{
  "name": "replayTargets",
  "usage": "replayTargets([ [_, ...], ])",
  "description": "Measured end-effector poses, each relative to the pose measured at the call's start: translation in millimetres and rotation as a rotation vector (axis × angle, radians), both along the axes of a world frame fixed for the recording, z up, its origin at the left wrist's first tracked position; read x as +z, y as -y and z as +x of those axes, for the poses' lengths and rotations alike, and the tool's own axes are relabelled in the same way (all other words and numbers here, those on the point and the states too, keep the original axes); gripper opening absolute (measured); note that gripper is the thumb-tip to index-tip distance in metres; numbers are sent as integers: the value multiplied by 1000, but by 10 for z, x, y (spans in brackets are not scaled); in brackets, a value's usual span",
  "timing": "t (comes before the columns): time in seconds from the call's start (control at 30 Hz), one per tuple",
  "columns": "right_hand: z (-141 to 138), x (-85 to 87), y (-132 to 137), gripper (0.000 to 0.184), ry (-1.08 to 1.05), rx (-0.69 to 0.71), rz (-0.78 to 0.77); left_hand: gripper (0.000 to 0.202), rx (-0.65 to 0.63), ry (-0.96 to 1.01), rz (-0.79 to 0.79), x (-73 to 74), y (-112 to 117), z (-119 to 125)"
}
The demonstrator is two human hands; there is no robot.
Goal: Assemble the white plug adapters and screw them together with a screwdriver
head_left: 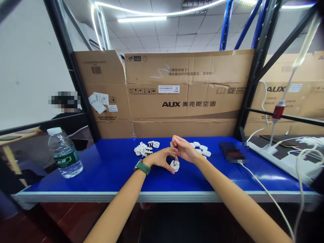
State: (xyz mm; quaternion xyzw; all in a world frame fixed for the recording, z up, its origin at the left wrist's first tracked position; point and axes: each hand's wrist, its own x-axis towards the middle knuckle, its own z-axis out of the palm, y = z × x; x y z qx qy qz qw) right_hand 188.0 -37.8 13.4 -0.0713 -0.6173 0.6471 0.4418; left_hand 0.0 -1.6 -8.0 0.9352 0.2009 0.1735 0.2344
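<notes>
Near the middle of the blue tabletop, my left hand, with a green-strapped watch on its wrist, is closed around a white plug part. Its thumb lies along the near side, and dark prongs show on the upper face. Just above it, my right hand has its fingers curled in a pinch near the left fingers; whatever is between them is hidden. Left of my hands lies a pile of white plug pieces with pins. Behind my right wrist sit several rounded white covers, partly hidden.
A water bottle stands at the table's left end. To the right lie a dark phone-like device with a white cable and a white power strip. Cardboard walls the back. A person is beyond the left side.
</notes>
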Motion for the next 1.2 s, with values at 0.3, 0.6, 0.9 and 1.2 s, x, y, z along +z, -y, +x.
replayTargets([
  [0.3,12,10,2,30,1,-6,-10,56,-9,3,-11,2,-8,5],
  [0.6,36,26,8,32,0,-10,-27,58,-15,-11,-28,-19,-35,6],
  [0.9,16,12,-5,32,-14,-11,-18,56,15,-27,-30,-30,-37,1],
  [1.2,31,48,27,30,-63,-59,-36,53,19,-54,-1,51,24,12],
])
